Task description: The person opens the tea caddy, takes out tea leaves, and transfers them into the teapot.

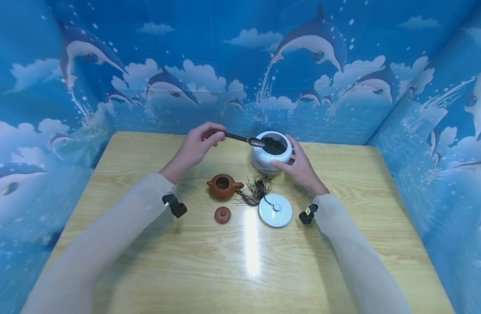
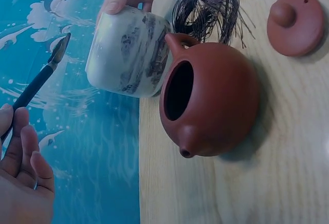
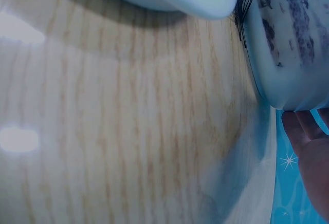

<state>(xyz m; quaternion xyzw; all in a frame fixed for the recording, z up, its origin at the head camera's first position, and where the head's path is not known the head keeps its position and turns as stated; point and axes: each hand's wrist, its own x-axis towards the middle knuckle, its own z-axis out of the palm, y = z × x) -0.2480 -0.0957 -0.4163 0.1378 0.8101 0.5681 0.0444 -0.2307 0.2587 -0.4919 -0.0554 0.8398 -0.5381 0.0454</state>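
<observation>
My left hand (image 1: 201, 140) pinches the dark handle of a small scoop (image 1: 256, 142), whose bowl hovers by the mouth of a white jar (image 1: 260, 159). Dark loose tea leaves (image 1: 274, 146) fill much of that jar. Around its right side curls my right hand (image 1: 301, 168), thumb at the front; the jar leans slightly toward the left. Painted dark markings show on the jar's wall in the left wrist view. In front of it sits a brown clay teapot (image 2: 226, 100), uncovered, its inside in shadow. The teapot lid (image 1: 222, 215) lies on the table near it.
A white jar lid (image 1: 275, 211) with a knob rests on the wooden table (image 1: 177, 261). Dark tassel strands (image 1: 257, 189) lie between it and the teapot. Behind the table's far edge hangs a blue dolphin-print curtain (image 1: 209, 43), which also lines both sides.
</observation>
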